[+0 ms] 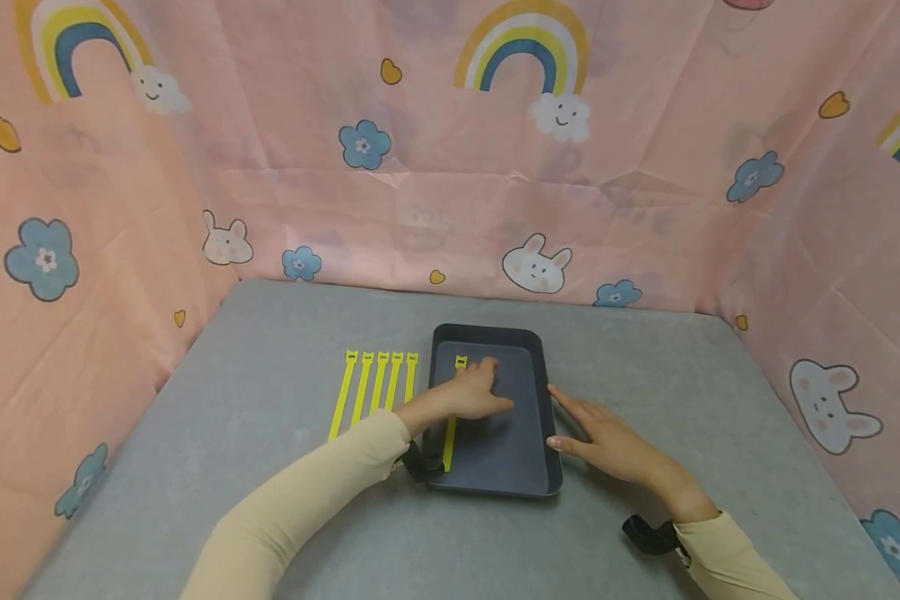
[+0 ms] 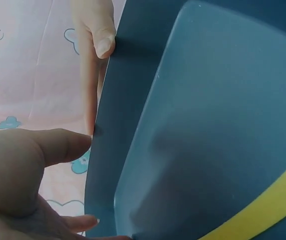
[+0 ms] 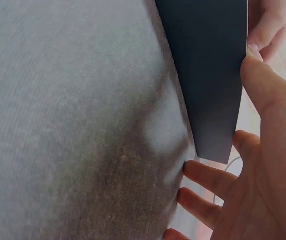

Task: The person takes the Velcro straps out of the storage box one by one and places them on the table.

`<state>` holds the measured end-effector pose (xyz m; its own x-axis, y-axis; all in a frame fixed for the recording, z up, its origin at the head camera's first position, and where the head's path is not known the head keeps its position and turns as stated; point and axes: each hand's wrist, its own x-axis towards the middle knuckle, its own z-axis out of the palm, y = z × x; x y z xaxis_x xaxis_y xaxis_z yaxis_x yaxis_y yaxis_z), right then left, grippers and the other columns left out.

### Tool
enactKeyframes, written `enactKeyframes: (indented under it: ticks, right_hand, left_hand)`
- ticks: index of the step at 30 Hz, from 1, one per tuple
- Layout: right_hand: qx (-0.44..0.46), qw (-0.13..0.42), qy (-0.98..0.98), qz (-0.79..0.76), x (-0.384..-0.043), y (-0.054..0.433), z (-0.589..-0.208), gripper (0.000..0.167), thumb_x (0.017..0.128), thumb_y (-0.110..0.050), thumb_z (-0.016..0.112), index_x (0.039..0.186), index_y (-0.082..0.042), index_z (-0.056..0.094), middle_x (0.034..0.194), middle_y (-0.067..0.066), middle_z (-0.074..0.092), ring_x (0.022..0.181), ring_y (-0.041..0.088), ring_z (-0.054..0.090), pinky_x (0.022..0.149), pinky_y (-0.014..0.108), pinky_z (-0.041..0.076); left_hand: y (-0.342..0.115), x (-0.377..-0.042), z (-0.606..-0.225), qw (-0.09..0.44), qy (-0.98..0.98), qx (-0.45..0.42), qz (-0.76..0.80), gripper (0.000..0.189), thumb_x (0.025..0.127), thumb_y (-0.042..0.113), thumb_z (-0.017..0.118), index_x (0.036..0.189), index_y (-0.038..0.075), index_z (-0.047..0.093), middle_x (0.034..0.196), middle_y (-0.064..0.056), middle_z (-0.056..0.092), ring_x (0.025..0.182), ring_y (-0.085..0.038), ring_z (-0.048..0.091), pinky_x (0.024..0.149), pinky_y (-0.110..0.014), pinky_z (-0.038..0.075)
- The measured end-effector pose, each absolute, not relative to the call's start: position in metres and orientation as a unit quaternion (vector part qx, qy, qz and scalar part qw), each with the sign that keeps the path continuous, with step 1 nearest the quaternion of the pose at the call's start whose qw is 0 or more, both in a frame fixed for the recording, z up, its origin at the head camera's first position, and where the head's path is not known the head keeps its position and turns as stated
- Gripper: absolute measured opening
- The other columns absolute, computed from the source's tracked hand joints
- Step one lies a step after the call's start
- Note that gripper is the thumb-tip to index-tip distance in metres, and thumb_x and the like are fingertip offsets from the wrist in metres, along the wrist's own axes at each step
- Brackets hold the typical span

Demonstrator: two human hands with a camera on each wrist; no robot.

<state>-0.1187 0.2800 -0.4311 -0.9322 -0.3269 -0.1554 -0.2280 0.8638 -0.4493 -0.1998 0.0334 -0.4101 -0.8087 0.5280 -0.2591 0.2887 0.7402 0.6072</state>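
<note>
A dark grey rectangular tray (image 1: 525, 458) lies lengthwise on the table. One yellow cable strap (image 1: 448, 450) with a slotted head lies along the tray's left part, its middle hidden by my left forearm. My left hand (image 1: 478, 393) hovers over the tray floor, thumb and fingers spread with nothing between them. In the left wrist view, the strap (image 2: 268, 205) crosses the lower right corner. My right hand (image 1: 607, 442) rests against the tray's right side, fingers extended. The right wrist view shows that thumb at the rim and fingers beside the outer wall (image 3: 208, 75).
Left of the tray, several more yellow straps (image 1: 360, 387) lie in a row on the grey table (image 1: 270, 367), slotted heads at the far end; my left sleeve (image 1: 330, 467) covers some lower ends. A pink printed curtain (image 1: 420, 208) encloses the table's back and sides.
</note>
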Motion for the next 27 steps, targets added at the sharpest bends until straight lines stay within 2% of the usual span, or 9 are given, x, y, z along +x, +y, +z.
enactKeyframes:
  ticks: [6,12,15,20,23,27]
  right_hand:
    - [-0.144,0.113,0.959,-0.218,-0.119,0.281,-0.432,0.08,0.095,-0.059,0.054,0.159,-0.026,0.02,0.157,0.022,0.036,0.141,0.051,0.035,0.104,0.073,0.032]
    - [-0.141,0.117,0.959,-0.217,-0.12,0.28,-0.433,0.08,0.094,-0.061,0.053,0.16,-0.029,0.018,0.157,0.022,0.036,0.141,0.051,0.035,0.104,0.073,0.031]
    - [-0.139,0.118,0.959,-0.218,-0.12,0.28,-0.433,0.081,0.094,-0.061,0.053,0.159,-0.029,0.018,0.157,0.022,0.036,0.141,0.051,0.034,0.104,0.074,0.031]
    - [-0.144,0.11,0.958,-0.223,-0.119,0.28,-0.434,0.08,0.094,-0.059,0.055,0.159,-0.027,0.02,0.158,0.022,0.036,0.141,0.051,0.034,0.105,0.073,0.031]
    - [-0.147,0.105,0.958,-0.221,-0.119,0.281,-0.434,0.08,0.095,-0.058,0.055,0.159,-0.027,0.02,0.158,0.021,0.036,0.141,0.051,0.035,0.105,0.073,0.031]
    - [-0.15,0.103,0.959,-0.219,-0.118,0.281,-0.434,0.08,0.095,-0.058,0.055,0.159,-0.026,0.02,0.158,0.02,0.036,0.141,0.051,0.035,0.106,0.072,0.031]
  left_hand:
    - [0.044,-0.201,-0.411,0.213,0.906,0.212,0.297,0.081,0.093,0.038,0.064,0.154,0.001,0.026,0.151,-0.023,0.044,0.143,-0.042,0.038,0.112,-0.052,0.041]
    - [0.04,-0.204,-0.412,0.185,0.907,0.243,0.29,0.073,0.093,0.033,0.066,0.152,0.004,0.033,0.151,-0.021,0.042,0.142,-0.039,0.038,0.113,-0.049,0.039]
    - [0.031,-0.209,-0.413,0.157,0.91,0.259,0.283,0.066,0.092,0.026,0.07,0.148,0.006,0.041,0.147,-0.02,0.045,0.135,-0.037,0.045,0.109,-0.048,0.044]
    - [0.014,-0.219,-0.414,0.124,0.911,0.275,0.281,0.049,0.087,0.012,0.075,0.132,0.003,0.057,0.126,-0.019,0.059,0.115,-0.03,0.059,0.094,-0.04,0.052]
    - [0.007,-0.222,-0.416,0.12,0.912,0.282,0.274,0.043,0.083,0.007,0.077,0.123,0.0,0.062,0.115,-0.018,0.065,0.106,-0.028,0.062,0.088,-0.037,0.054]
    - [0.003,-0.224,-0.417,0.137,0.916,0.277,0.256,0.042,0.08,0.003,0.078,0.119,-0.002,0.064,0.11,-0.016,0.069,0.1,-0.027,0.064,0.084,-0.035,0.055]
